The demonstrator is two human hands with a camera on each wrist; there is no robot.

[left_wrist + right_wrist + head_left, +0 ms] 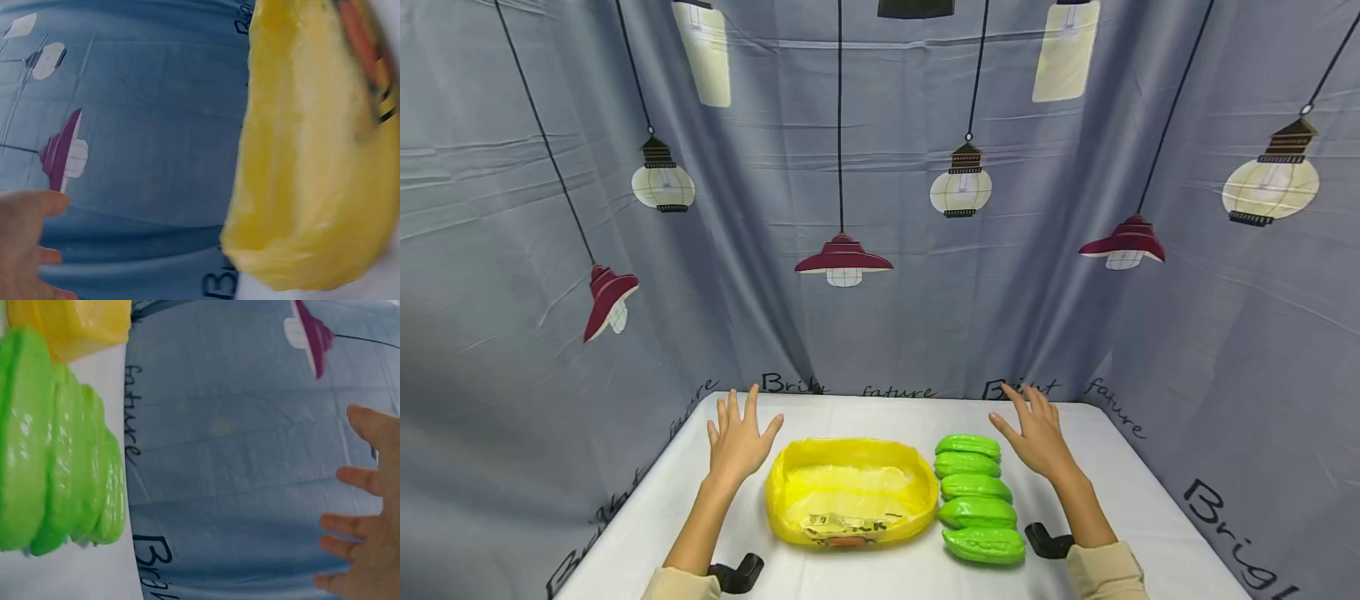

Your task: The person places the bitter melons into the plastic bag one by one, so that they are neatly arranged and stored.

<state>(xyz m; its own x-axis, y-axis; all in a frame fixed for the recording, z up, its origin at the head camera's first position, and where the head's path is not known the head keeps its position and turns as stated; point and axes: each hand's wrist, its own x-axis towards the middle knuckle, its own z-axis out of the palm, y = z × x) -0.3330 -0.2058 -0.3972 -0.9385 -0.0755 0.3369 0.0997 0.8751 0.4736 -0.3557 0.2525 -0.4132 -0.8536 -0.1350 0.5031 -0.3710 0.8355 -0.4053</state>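
Note:
A yellow plastic bag [850, 532] sits on the white table with its mouth spread wide, printed lettering on its near side. To its right, several glossy green bitter melons [977, 512] lie in a column running away from me. My left hand [737, 446] is raised left of the bag, fingers spread, holding nothing. Beyond the melons on the right, my right hand [1037, 437] hovers with fingers apart, also holding nothing. The left wrist view shows the bag [306, 156] beside part of the left hand [22, 244]. In the right wrist view, the melons [62, 456] are left of the right hand [375, 519].
The white table [842, 575] carries the bag and melons. A grey-blue curtain [895, 342] printed with lamps and lettering surrounds its back and sides. Black wrist-camera mounts show at the left wrist [737, 575] and right wrist [1048, 542].

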